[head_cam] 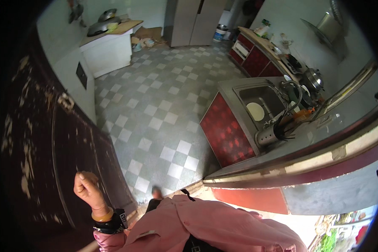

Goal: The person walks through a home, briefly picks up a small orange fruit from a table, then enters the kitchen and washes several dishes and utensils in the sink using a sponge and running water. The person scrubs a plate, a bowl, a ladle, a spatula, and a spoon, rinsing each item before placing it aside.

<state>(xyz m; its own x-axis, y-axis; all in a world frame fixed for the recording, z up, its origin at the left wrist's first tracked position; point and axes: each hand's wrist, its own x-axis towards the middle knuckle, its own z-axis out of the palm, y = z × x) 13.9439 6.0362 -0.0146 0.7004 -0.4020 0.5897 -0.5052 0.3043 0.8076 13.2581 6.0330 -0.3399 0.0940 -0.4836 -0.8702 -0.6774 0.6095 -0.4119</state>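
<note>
My left hand (87,189) is raised at the lower left, its fingers curled closed with nothing visible in them. A yellowish bangle (102,215) and a black strap band circle that wrist. Beside the hand stands a dark wooden door (72,151) with peeling paint; whether they touch I cannot tell. My right hand is out of view. Before me lies a kitchen floor of grey and white checks (157,110), with one foot at the doorway.
At right, a steel sink (244,91) holds a pale plate (255,111); a utensil holder (267,136) stands beside it. Beyond are a red-fronted counter (255,61) and a kettle (313,78). A refrigerator (189,23) stands at the back, a white-sided counter (107,56) at the left.
</note>
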